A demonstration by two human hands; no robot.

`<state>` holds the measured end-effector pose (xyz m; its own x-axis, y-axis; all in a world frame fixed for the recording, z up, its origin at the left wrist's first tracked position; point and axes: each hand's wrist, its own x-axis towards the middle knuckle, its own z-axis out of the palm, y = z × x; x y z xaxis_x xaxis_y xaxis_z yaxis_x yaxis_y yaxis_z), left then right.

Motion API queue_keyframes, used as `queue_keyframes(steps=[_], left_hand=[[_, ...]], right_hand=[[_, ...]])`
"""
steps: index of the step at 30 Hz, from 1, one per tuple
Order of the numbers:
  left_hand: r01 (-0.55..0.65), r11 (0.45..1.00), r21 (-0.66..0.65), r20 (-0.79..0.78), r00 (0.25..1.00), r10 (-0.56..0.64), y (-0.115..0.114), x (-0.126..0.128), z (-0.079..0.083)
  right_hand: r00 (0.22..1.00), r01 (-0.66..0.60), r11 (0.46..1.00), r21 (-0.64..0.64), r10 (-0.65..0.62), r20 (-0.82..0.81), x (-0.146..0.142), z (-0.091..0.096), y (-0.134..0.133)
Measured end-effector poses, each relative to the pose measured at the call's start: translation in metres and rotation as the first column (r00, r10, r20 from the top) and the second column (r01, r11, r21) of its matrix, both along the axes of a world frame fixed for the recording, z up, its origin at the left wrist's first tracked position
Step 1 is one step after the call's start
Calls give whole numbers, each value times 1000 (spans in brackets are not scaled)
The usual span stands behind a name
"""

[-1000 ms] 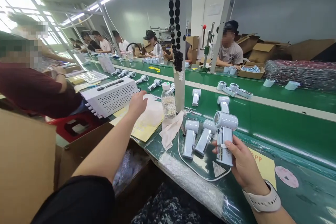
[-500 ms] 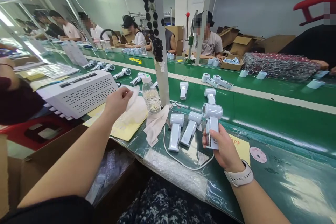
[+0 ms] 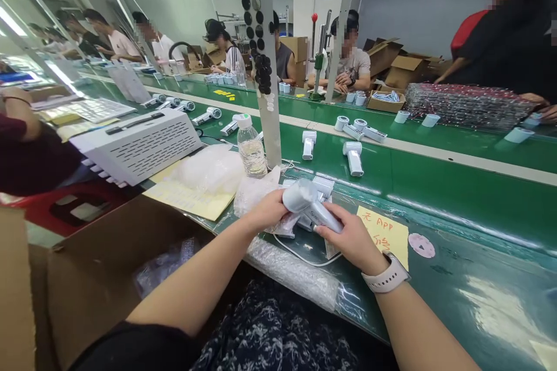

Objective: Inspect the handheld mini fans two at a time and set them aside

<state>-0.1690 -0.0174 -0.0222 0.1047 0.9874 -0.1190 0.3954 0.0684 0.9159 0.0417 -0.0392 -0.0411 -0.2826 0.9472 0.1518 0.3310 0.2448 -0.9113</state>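
My right hand (image 3: 350, 239) grips the handle of a white handheld fan-like device (image 3: 310, 204), held tilted over the green bench. My left hand (image 3: 266, 211) is closed on a thin white wipe or film (image 3: 289, 221) pressed against the device's head. Two more devices (image 3: 322, 185) lie on the bench just behind, partly hidden by my hands. A white cable (image 3: 300, 255) loops on the bench below them.
A water bottle (image 3: 251, 148) and a post (image 3: 266, 69) stand behind my hands, with a pile of clear bags (image 3: 209, 168) on yellow paper. A white vented box (image 3: 139, 148) sits left. More devices (image 3: 353, 157) lie on the green conveyor (image 3: 435, 185). An open carton (image 3: 108, 266) stands lower left. Several co-workers sit around.
My left hand came back from the bag pile with a thin wipe and met the device. My right hand lowered and tilted the device from upright toward the left.
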Motion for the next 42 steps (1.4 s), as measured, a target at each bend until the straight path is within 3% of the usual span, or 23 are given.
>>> queue_keyframes(steps=[3,6,8,10,11,13,14,15,17,19,21,24,26,27,29,31,33,35,39,42], left_hand=[[-104,994,-19,71,992,105,4,-12,-1],[-171,985,34,98,981,167,1,-14,11],[-143,971,191,-61,986,157,-6,-7,23],[63,913,402,-390,914,109,-16,5,34],[236,855,461,-564,822,77,-21,12,38],[551,707,443,-791,611,19,-31,23,41],[648,637,418,-845,535,9,-35,27,41],[702,585,406,-873,488,20,-38,29,41],[720,546,429,-879,473,67,-42,28,42],[677,568,468,-852,516,88,-45,23,45],[607,624,493,-805,590,62,-48,19,53],[450,720,529,-618,785,-36,-53,13,74],[306,780,546,-423,904,-58,-57,7,91],[228,803,550,-328,944,-43,-59,4,100],[95,831,548,-180,984,7,-62,-7,116],[19,850,526,-102,994,41,-68,-20,128],[-36,870,492,-74,994,83,-76,-36,135],[-95,877,472,-79,986,150,-87,-53,138],[-200,855,479,-175,932,316,-110,-90,137],[-237,857,457,-369,827,425,-120,-123,134]], right_hand=[[977,-65,998,-3,64,201,-2,0,1],[951,-84,996,33,70,302,-5,-1,-2],[923,-87,991,103,41,382,-10,-2,-6],[879,-96,979,182,-2,476,-16,-2,-12],[862,-112,970,217,-14,506,-19,-1,-14],[868,-144,957,251,0,496,-23,0,-17],[896,-133,963,236,15,444,-24,2,-17],[934,-97,977,190,23,358,-24,3,-16],[997,-16,999,-28,18,75,-19,8,-10],[954,-83,951,-297,-10,-299,-13,14,-6],[793,-328,854,-403,17,-609,-6,21,-6],[583,-674,671,-309,227,-780,3,30,-14],[519,-784,568,-251,377,-767,11,33,-20],[500,-804,551,-221,427,-754,15,33,-23],[470,-798,587,-135,468,-748,23,32,-24],[477,-722,689,-64,428,-768,29,31,-22],[552,-576,814,-79,315,-772,30,30,-18],[643,-438,887,-144,198,-740,28,30,-15],[710,-384,902,-198,151,-688,19,30,-15],[712,-429,878,-215,182,-678,16,28,-16]])
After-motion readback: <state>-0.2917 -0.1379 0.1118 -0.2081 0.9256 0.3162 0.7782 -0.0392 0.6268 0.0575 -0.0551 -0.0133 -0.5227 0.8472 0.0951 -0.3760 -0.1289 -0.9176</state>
